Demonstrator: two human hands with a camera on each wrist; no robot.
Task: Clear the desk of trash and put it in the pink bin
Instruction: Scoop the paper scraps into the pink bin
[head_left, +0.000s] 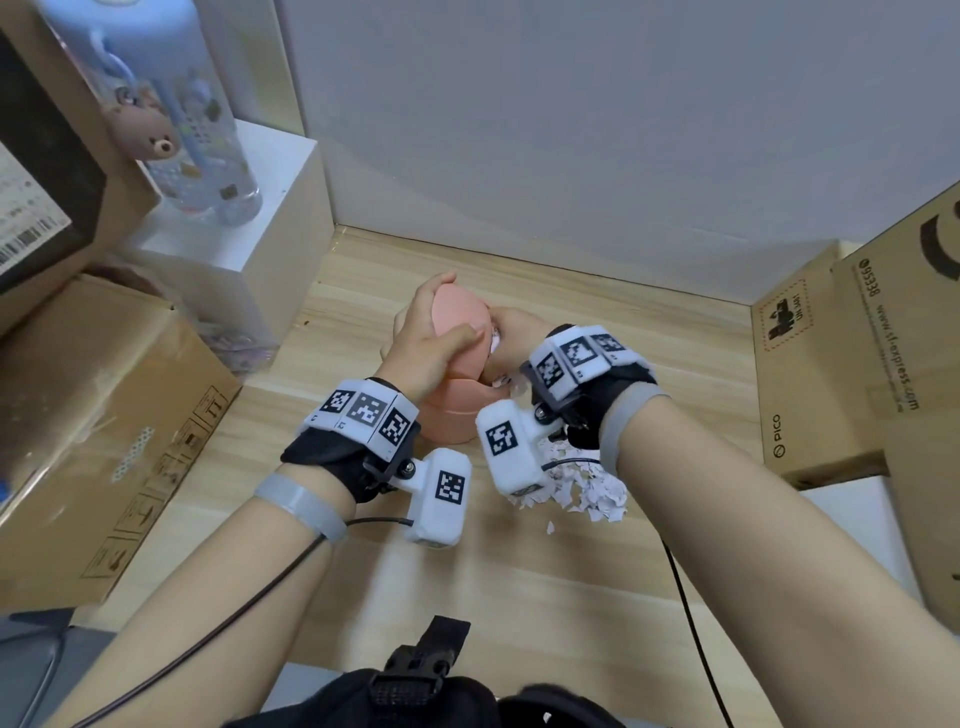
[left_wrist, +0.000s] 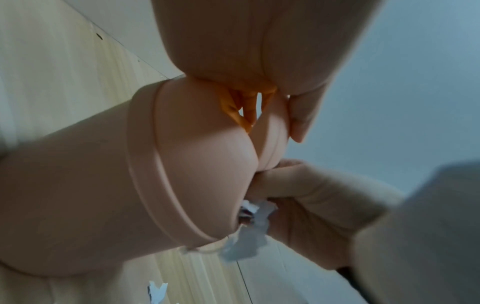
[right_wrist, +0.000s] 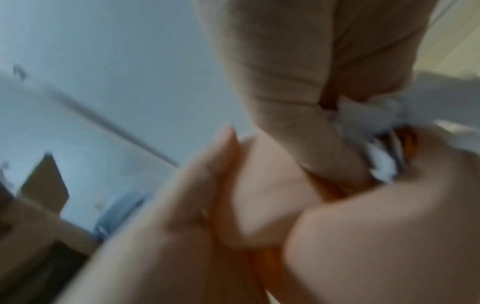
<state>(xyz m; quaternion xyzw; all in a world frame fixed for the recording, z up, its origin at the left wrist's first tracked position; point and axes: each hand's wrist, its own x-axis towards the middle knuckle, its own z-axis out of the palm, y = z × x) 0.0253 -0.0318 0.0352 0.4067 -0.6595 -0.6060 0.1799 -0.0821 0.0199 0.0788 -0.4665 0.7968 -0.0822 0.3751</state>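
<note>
A small pink bin (head_left: 452, 415) with a domed swing lid (head_left: 460, 312) stands on the wooden desk (head_left: 571, 597) in the head view. My left hand (head_left: 452, 306) grips the lid from the left, thumb across its front. My right hand (head_left: 506, 325) pinches white paper scraps (left_wrist: 249, 232) at the lid's opening on the right side. In the left wrist view, the scraps sit at the gap between the lid and the bin's rim (left_wrist: 145, 185). A pile of torn paper (head_left: 587, 491) lies on the desk beside the bin, under my right wrist. The right wrist view is blurred.
Cardboard boxes stand at the left (head_left: 104, 441) and at the right (head_left: 815, 374). A white box (head_left: 249, 228) at the back left carries a clear water bottle (head_left: 176, 104). A grey wall closes the desk's far edge. Black cables trail from both wrists.
</note>
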